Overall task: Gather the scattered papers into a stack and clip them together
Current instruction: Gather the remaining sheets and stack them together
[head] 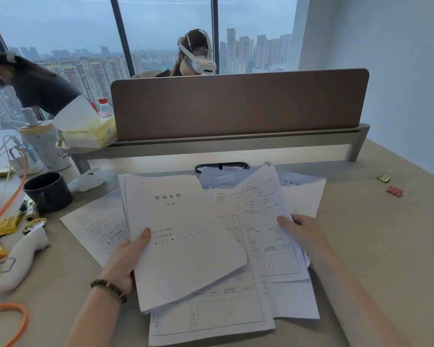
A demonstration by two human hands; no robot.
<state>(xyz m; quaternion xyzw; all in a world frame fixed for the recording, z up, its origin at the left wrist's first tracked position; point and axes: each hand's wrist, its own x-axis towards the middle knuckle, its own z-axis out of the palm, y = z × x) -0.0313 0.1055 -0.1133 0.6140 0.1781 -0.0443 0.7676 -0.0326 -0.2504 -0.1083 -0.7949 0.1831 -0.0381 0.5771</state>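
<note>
Nearest us, a form sheet [211,319] lies flat on the desk [361,246], its ruled boxes partly hidden under the bundle above it. We hold that bundle, the contract stack [186,236], in our left hand [125,261], thumb curled over its lower left edge and fingers hidden beneath. Its long axis runs from near-right to far-left, title end away from us, tilted left of square. To the stack's right, our right hand [301,231] pinches the edge of a table-printed sheaf [268,221], which leans the opposite way, top end swinging right. More loose sheets [95,229] lie left of the stack and behind it, toward the brown divider [236,103].

The two held bundles point in different directions, so we judge that bringing them together as they are would give a fanned, crooked pile that a clip would bite unevenly. The left bundle is held at one corner only and sags; pages could slide out. Sheets underneath might be dragged or creased when lifted.

Well right of the stack, a red binder clip [394,191] and a gold clip [383,178] wait on the desk. Left of the stack stand a dark mug [48,191] and a white controller [23,259]; an orange cable [8,314] could snag stray pages.
</note>
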